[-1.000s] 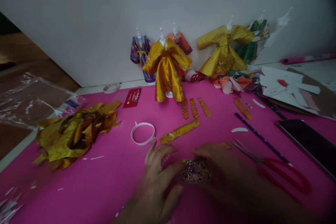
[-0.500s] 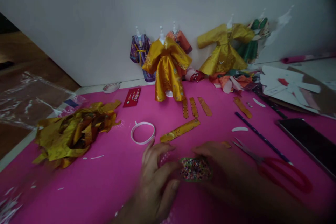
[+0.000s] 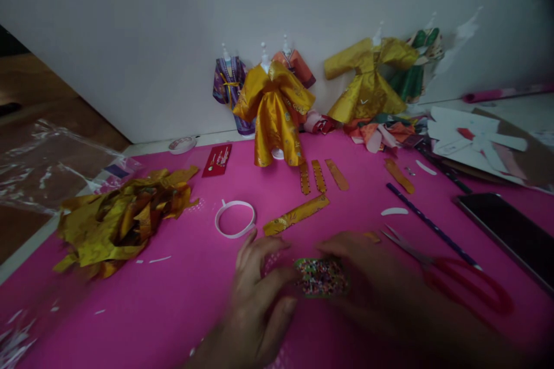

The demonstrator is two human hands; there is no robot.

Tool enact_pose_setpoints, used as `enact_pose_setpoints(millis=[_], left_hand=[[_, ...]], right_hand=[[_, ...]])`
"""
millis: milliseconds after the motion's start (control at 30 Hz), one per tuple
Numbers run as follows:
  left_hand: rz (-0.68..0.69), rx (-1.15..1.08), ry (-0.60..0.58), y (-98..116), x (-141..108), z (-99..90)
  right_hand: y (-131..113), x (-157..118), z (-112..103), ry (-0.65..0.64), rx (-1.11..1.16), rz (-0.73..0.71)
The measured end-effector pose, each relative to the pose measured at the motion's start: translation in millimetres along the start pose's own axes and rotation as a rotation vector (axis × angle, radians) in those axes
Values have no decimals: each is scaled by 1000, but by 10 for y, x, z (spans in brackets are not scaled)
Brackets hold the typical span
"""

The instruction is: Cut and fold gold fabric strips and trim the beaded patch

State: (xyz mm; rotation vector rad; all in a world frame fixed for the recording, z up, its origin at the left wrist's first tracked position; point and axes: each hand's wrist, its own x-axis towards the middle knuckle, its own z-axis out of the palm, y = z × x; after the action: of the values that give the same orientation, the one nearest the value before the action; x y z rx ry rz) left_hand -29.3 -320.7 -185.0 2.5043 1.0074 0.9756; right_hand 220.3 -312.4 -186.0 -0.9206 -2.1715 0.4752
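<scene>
A small green-rimmed piece covered in multicoloured beads or pins (image 3: 322,278) lies low on the pink surface (image 3: 164,311), between my hands. My left hand (image 3: 266,294) touches its left end with bent fingers and thumb. From the right, my right hand (image 3: 361,271) holds its other end; shadow and blur hide part of those fingers. A patterned gold strip (image 3: 296,215) lies just beyond my hands, near a white ring (image 3: 235,219). Three short gold strips are farther back. Right of my right hand are red-handled scissors (image 3: 450,274), blades open.
Small dress forms in gold (image 3: 277,109), yellow (image 3: 372,81), purple, orange and green stand along the wall. Gold fabric scraps (image 3: 125,219) are heaped left. A dark pencil (image 3: 433,226), a phone (image 3: 511,230) and white paper pieces (image 3: 467,135) lie right; a red card (image 3: 217,160) lies back left.
The view has shifted very slightly. Both hands remain around the beaded piece, with no other clear change.
</scene>
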Motion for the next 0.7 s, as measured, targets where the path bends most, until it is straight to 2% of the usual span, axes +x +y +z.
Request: enact_pose_setpoints(millis=[267, 500, 700], left_hand=[[-4, 42, -27, -11, 17, 26], [-1, -13, -54, -15, -11, 43], [-31, 5, -21, -24, -22, 45]], right_hand=[[-15, -1, 32, 20, 7, -16], [-21, 0, -3, 17, -31, -29], [-9, 5, 22, 16, -23, -24]])
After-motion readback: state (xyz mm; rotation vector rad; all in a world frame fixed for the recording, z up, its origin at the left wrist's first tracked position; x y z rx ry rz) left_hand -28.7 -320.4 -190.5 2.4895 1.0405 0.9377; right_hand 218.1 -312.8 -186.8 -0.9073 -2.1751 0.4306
